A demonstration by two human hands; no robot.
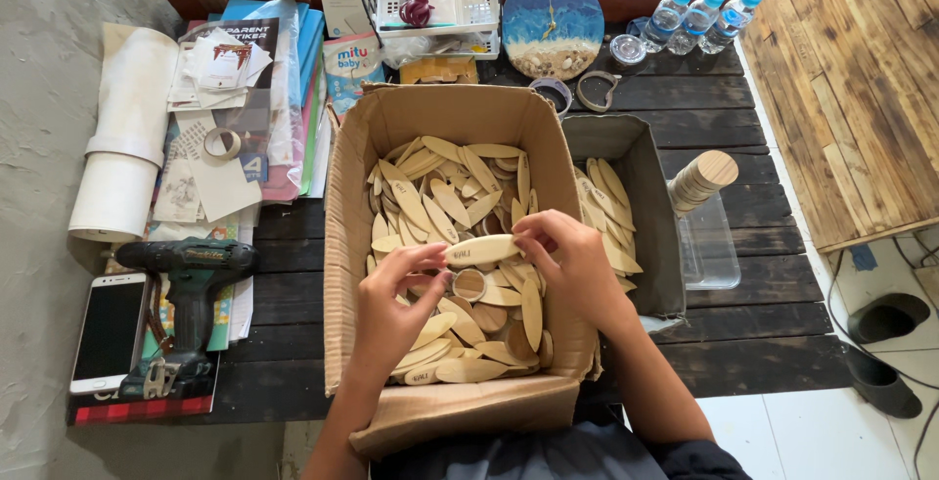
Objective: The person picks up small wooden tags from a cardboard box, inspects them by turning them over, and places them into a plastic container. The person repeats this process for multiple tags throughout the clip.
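Both hands, left hand (391, 299) and right hand (569, 260), pinched an oval wooden piece (481, 249) by its ends above the cardboard box (344, 245), its walls close on each side.

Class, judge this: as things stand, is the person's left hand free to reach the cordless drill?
Probably not at once: the left hand is pinching a wooden piece, and the box wall stands between it and the drill.

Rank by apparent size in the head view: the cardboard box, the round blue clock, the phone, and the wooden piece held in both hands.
1. cardboard box
2. round blue clock
3. phone, though it looks close to the clock
4. wooden piece, held by the left hand and right hand
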